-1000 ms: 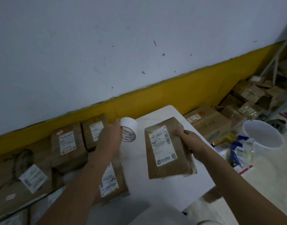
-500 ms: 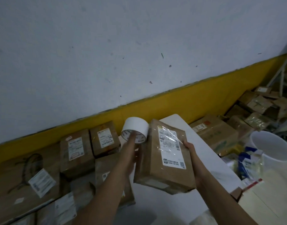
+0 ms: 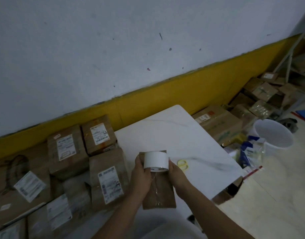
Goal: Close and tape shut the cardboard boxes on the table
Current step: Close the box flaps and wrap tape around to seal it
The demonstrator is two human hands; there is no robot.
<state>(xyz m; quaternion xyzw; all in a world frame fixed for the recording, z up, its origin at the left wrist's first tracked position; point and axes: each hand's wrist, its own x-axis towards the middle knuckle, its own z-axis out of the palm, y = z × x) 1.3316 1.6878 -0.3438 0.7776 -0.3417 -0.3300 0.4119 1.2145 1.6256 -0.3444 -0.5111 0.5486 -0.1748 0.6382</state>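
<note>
left hand (image 3: 141, 175) and right hand (image 3: 178, 174) both grip the wide white tape roll (image 3: 156, 160) from 9 and 3 o'clock, on the flat brown cardboard box (image 3: 166, 199) on the white table (image 3: 174, 131). a clear strip (image 3: 155, 186) is down; cutting it seems left.

Dim, bluish light throughout; the white counter (image 3: 174, 131) and the floor (image 3: 277, 195) at right are the brightest areas. The boxes (image 3: 67, 152) at left sit in murk, their labels soft. Mild blur overall. The wide lens bends the wall's yellow band (image 3: 182, 90) and stretches the corners.
</note>
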